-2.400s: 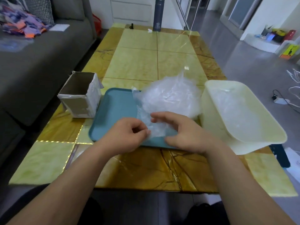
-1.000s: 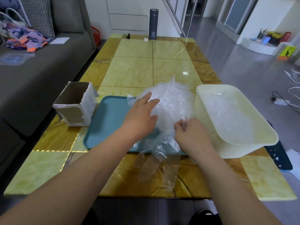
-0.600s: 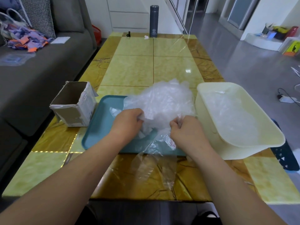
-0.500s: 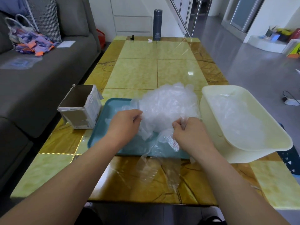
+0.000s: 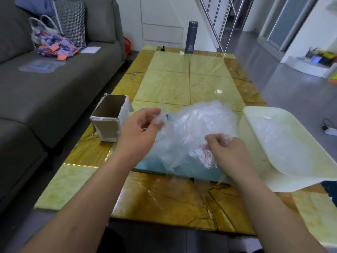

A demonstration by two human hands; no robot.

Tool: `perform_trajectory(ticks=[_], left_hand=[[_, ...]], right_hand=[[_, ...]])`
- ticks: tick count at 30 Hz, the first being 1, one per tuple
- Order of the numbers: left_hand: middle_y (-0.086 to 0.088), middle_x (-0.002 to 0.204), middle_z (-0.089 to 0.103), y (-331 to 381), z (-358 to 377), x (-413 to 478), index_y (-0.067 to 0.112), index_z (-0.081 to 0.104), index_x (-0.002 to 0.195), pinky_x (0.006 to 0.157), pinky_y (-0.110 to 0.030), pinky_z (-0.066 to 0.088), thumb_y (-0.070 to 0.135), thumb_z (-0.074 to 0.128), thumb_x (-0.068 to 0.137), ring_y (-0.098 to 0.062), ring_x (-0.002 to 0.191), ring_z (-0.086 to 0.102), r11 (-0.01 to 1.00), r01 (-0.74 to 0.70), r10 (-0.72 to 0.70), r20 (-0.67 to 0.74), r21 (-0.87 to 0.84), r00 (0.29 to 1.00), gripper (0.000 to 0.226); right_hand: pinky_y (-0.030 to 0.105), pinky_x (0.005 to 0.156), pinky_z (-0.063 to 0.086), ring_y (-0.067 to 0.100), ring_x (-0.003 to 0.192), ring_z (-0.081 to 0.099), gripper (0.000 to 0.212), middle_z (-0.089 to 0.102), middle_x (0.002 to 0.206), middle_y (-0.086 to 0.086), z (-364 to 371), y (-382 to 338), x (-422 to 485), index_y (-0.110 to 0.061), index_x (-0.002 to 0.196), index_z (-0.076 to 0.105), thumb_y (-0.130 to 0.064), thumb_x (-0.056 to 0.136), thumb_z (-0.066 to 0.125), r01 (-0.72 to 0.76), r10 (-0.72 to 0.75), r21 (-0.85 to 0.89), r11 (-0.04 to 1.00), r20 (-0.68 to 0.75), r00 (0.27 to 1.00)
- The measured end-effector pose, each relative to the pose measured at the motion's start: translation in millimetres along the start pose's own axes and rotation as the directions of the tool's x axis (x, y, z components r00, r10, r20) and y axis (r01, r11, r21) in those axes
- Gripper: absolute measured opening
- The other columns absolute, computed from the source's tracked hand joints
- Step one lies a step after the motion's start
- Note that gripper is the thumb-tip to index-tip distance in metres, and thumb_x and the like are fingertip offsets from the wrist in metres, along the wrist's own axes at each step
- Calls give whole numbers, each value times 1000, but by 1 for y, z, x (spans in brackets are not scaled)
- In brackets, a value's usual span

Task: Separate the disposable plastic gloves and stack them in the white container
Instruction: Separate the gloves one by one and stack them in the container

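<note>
A crumpled pile of clear plastic gloves (image 5: 202,121) lies on a teal tray (image 5: 193,170) in the middle of the table. My left hand (image 5: 140,132) is raised at the pile's left edge and pinches a thin bit of clear film between thumb and fingers. My right hand (image 5: 228,150) is closed on one clear glove (image 5: 182,154), which is stretched between both hands and hangs down over the tray's front. The white container (image 5: 299,172) stands to the right of the tray with clear gloves lying in it.
An open cardboard box (image 5: 109,119) stands left of the tray. A dark flask (image 5: 191,40) is at the table's far end. A grey sofa (image 5: 45,84) runs along the left. The container overhangs the table's right edge.
My left hand rose from the pile's front to its upper left edge. The glove in my right hand is now lifted and spread rather than hanging over the table front.
</note>
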State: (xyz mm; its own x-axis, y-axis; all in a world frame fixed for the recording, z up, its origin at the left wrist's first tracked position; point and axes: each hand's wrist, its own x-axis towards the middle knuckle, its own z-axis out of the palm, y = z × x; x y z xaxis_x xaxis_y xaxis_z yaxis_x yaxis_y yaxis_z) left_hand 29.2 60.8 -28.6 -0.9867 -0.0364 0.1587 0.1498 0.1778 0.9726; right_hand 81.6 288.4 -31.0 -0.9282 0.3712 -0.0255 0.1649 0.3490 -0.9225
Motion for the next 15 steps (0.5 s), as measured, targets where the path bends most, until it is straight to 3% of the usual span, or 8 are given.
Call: perform_trajectory(ticks=[4, 6, 9, 11, 13, 15], left_hand=[[-8, 94, 74, 14, -5, -5, 12, 68, 128, 85, -39, 58, 2, 53, 106, -22, 93, 71, 901, 256, -141, 323, -349, 936, 29], [-9, 93, 72, 18, -5, -8, 9, 65, 132, 79, -38, 61, -2, 51, 105, -24, 91, 73, 840, 337, -147, 419, -426, 896, 32], [-6, 97, 69, 22, -1, -12, 9, 63, 136, 69, -33, 58, -1, 53, 104, -22, 82, 73, 791, 431, -187, 499, -434, 846, 35], [-6, 98, 68, 21, -1, -13, 9, 62, 137, 62, -30, 55, 0, 52, 105, -21, 77, 72, 788, 450, -202, 515, -420, 833, 35], [-4, 98, 71, 20, 0, -13, 13, 64, 135, 58, -27, 54, 5, 53, 105, -20, 76, 72, 837, 443, -230, 526, -322, 819, 33], [-2, 96, 74, 17, 4, -15, 19, 67, 131, 58, -27, 54, 9, 55, 106, -19, 76, 73, 870, 446, -278, 536, -213, 797, 29]], right_hand=[[11, 67, 51, 4, 78, 72, 12, 79, 82, 5, 3, -1, 0, -28, 93, 78, -32, 99, 69, -13, 10, 63, 998, 57, 998], [23, 79, 56, 8, 80, 74, 12, 78, 89, 10, 5, 0, 0, -29, 95, 80, -34, 99, 70, -49, 38, 111, 993, 97, 995], [43, 91, 59, 33, 97, 74, 19, 78, 101, 16, 9, 2, 0, -24, 107, 80, -35, 101, 65, -138, 102, 222, 965, 164, 981], [46, 94, 58, 28, 98, 76, 25, 80, 103, 7, 9, 0, 1, -19, 111, 78, -35, 105, 60, -179, 132, 303, 936, 169, 977], [54, 94, 59, 34, 100, 75, 32, 79, 104, 12, 9, -1, 4, -20, 109, 80, -43, 105, 57, -213, 159, 350, 912, 176, 971], [48, 81, 61, 29, 90, 76, 44, 78, 93, 7, 9, -3, 3, -26, 107, 81, -58, 103, 51, -265, 190, 321, 909, 246, 950]])
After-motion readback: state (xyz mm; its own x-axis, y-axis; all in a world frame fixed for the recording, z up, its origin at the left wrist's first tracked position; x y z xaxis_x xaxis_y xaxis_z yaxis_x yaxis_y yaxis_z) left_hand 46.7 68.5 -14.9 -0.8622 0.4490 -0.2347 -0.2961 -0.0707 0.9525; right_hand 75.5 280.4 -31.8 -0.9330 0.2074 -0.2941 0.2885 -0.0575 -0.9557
